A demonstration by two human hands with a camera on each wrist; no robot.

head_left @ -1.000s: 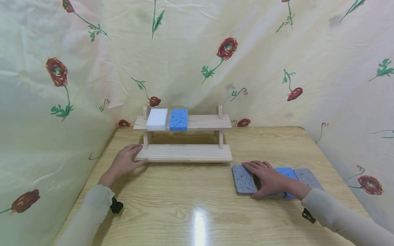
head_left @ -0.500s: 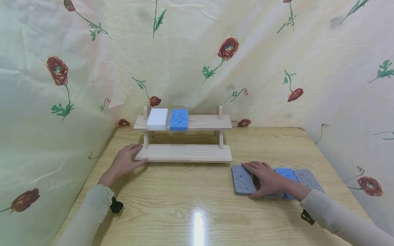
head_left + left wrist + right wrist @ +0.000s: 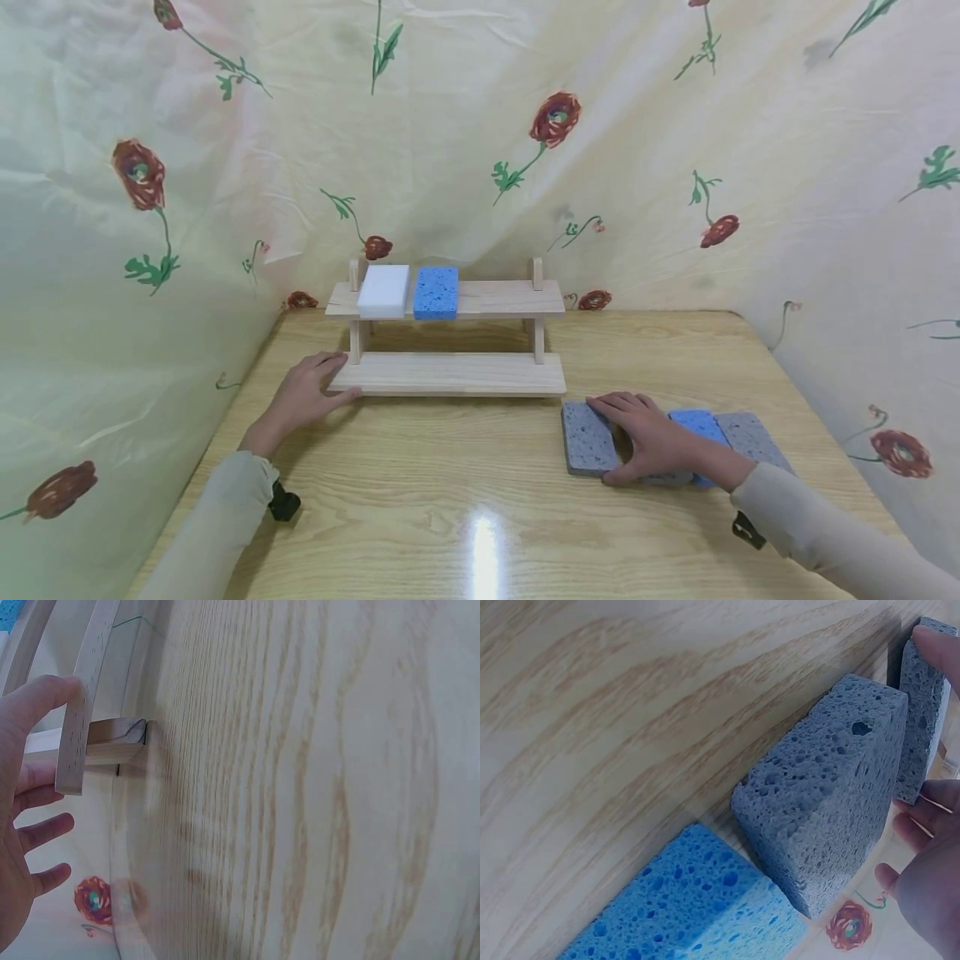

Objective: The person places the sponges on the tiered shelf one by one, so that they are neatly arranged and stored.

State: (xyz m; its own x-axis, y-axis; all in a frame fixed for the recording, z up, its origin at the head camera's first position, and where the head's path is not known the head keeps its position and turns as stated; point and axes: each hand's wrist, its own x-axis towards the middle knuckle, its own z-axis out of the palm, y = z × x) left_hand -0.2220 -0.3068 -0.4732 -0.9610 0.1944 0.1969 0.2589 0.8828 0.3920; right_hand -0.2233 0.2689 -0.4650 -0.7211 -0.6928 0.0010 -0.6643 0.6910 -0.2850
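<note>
My left hand (image 3: 303, 393) grips the left end of the lower board of a two-tier wooden shelf (image 3: 450, 383). In the left wrist view, the thumb lies on one side of the board (image 3: 79, 727) and fingers reach behind it. On the right, my right hand (image 3: 647, 437) holds the leftmost grey sponge (image 3: 587, 437) by its right side, thumb at the near edge and fingers at the far edge. That sponge lies at the table surface, apart from a second grey sponge (image 3: 821, 787) that is partly hidden beneath my hand in the head view.
On the upper board sit a white sponge (image 3: 384, 292) and a blue speckled sponge (image 3: 436, 293). Right of my right hand lie another blue sponge (image 3: 699, 423) and a further grey sponge (image 3: 752, 437). Flowered cloth (image 3: 450, 167) surrounds the wooden table (image 3: 420, 500).
My right hand and the grey sponge it holds have slid slightly to the left, widening the gap from the others. The left hand stays on the shelf.
</note>
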